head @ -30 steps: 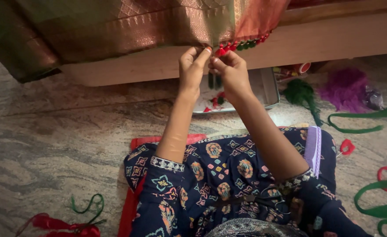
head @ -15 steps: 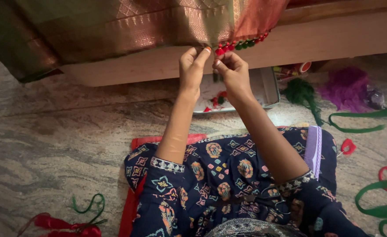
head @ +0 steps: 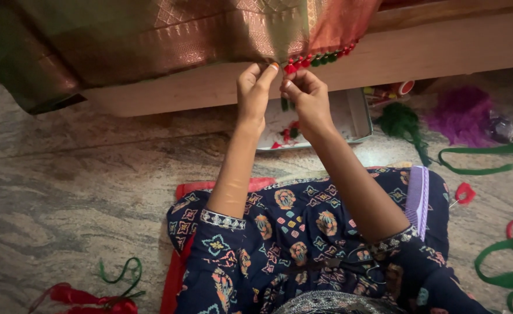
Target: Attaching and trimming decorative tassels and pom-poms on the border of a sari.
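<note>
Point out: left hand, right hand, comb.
left hand (head: 254, 87), head view, back of the hand.
right hand (head: 304, 96), head view, knuckles.
comb (head: 417, 197), head view, middle of its purple spine.

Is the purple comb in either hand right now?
No, the purple comb lies on the lap, while both hands pinch the fabric edge.

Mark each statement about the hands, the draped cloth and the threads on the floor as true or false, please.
1. Both hands, left hand and right hand, pinch the hem of the green and orange woven cloth. True.
2. Red and green tassels hang along that hem. True.
3. The fluffy purple thread bundle lies in the person's lap. False: it lies on the floor, at the right.
4. The lilac plastic comb rests on the wooden ledge. False: it rests on the patterned dress.
</note>
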